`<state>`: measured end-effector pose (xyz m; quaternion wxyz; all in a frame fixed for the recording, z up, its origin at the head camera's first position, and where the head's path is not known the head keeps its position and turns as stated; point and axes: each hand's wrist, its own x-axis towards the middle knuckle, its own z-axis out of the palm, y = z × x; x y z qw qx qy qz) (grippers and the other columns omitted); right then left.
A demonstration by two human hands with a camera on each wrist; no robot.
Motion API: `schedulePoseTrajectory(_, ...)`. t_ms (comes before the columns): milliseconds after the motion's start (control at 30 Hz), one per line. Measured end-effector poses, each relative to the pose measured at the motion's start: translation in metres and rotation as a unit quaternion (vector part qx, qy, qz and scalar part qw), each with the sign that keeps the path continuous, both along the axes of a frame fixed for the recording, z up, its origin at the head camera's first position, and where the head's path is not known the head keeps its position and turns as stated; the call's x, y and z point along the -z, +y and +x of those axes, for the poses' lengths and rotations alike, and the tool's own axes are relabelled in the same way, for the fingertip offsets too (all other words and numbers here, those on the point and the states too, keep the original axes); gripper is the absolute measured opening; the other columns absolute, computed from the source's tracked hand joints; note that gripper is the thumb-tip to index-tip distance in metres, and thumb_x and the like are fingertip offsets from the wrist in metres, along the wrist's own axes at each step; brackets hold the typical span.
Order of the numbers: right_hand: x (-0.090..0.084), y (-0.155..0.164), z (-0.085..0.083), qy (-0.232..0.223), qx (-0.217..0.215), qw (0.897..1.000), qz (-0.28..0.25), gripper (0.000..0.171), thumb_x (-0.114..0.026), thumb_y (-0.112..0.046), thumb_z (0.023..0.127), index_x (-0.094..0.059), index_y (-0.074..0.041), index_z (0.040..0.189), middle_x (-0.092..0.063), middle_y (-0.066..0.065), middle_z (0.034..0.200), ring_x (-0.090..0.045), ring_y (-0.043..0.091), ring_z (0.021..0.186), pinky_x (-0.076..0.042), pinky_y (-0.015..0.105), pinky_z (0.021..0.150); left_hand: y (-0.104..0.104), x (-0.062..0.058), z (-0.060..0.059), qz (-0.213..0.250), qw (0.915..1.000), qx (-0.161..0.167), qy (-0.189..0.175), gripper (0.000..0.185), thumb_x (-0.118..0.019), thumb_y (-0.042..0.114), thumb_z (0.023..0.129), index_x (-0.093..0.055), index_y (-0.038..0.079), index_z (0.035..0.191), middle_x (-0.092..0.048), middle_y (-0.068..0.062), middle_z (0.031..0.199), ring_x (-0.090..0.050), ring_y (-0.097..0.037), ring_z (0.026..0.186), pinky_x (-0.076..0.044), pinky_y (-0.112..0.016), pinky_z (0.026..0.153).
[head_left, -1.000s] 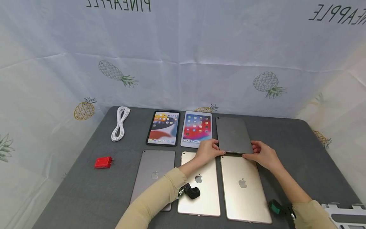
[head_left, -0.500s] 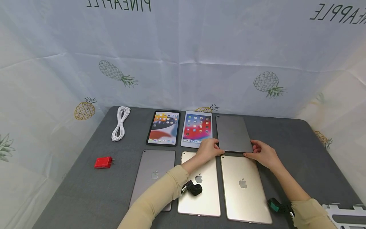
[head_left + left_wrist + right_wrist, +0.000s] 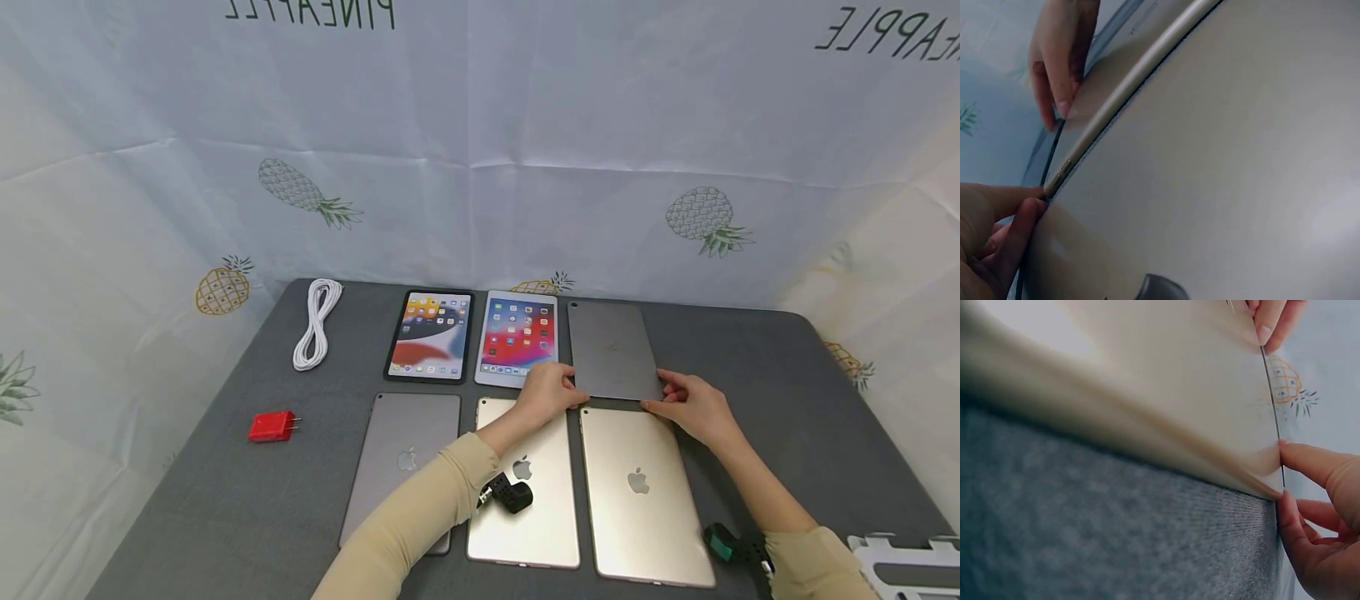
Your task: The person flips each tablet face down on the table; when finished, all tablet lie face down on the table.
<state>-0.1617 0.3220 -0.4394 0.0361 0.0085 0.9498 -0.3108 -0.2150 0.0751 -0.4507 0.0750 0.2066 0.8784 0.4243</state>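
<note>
A cloth (image 3: 468,92) is hanging behind the table (image 3: 195,517). One plug (image 3: 270,426), one cable (image 3: 317,329), one grey tablet (image 3: 401,442), two lit tablets (image 3: 429,333) and two gold tablets (image 3: 641,512) are lying out. The left hand (image 3: 543,393) is pinching one dark tablet (image 3: 613,350), back row right, by its near left corner, the right hand (image 3: 696,407) by its near right; its tilt is hard to judge.

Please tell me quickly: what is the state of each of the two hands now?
Left hand: closed, holding the far-row gray tablet at its near left corner.
Right hand: closed, holding the same tablet at its near right corner.
</note>
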Motion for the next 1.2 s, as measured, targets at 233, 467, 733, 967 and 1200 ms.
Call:
schedulePoseTrajectory(233, 0.0, -0.001, 0.0, -0.001, 0.001, 1.0, 0.004, 0.07, -0.075, -0.031, 0.086, -0.048, 0.011, 0.135, -0.057, 0.015, 0.104, -0.053, 0.023, 0.087, -0.046, 0.035, 0.071, -0.002, -0.001, 0.001, -0.003, 0.9999, 0.013, 0.001, 0.049, -0.079, 0.015, 0.082, -0.063, -0.007, 0.123, -0.072, 0.002, 0.069, -0.061, 0.002, 0.055, -0.047, -0.013, 0.066)
schedulePoseTrajectory(467, -0.002, -0.005, 0.001, 0.016, 0.008, 1.0, 0.005, 0.071, -0.076, -0.027, 0.085, -0.045, 0.011, 0.137, -0.056, 0.024, 0.114, -0.056, 0.027, 0.089, -0.046, 0.037, 0.07, -0.006, 0.003, 0.002, 0.023, 0.9995, 0.019, -0.01, 0.053, -0.076, 0.015, 0.083, -0.059, -0.004, 0.13, -0.073, 0.002, 0.08, -0.064, 0.002, 0.069, -0.049, -0.015, 0.075)
schedulePoseTrajectory(733, -0.001, -0.02, 0.002, 0.05, 0.016, 0.999, 0.001, 0.073, -0.075, -0.024, 0.086, -0.041, 0.011, 0.139, -0.046, 0.032, 0.128, -0.046, 0.045, 0.11, -0.044, 0.056, 0.083, -0.021, 0.0, 0.009, 0.134, 0.986, 0.003, -0.099, 0.049, -0.074, 0.01, 0.083, -0.061, 0.001, 0.129, -0.072, 0.001, 0.092, -0.066, -0.001, 0.078, -0.051, -0.015, 0.074)
schedulePoseTrajectory(967, -0.005, -0.038, -0.003, 0.056, 0.012, 0.998, -0.025, 0.069, -0.073, -0.022, 0.087, -0.041, 0.007, 0.142, -0.032, 0.035, 0.143, -0.024, 0.055, 0.129, -0.032, 0.069, 0.095, -0.038, -0.01, 0.01, 0.181, 0.9771, -0.019, -0.11, 0.049, -0.074, 0.007, 0.084, -0.06, 0.001, 0.13, -0.071, -0.008, 0.108, -0.069, -0.013, 0.093, -0.053, -0.02, 0.08)
schedulePoseTrajectory(1200, -0.011, -0.059, -0.009, 0.037, 0.002, 0.998, -0.047, 0.069, -0.071, -0.026, 0.089, -0.04, 0.001, 0.144, -0.031, 0.03, 0.147, -0.032, 0.049, 0.126, -0.036, 0.065, 0.092, -0.058, -0.013, 0.006, 0.196, 0.9742, -0.034, -0.107, 0.046, -0.073, 0.006, 0.086, -0.06, 0.001, 0.13, -0.068, -0.013, 0.116, -0.068, -0.022, 0.101, -0.055, -0.025, 0.079)
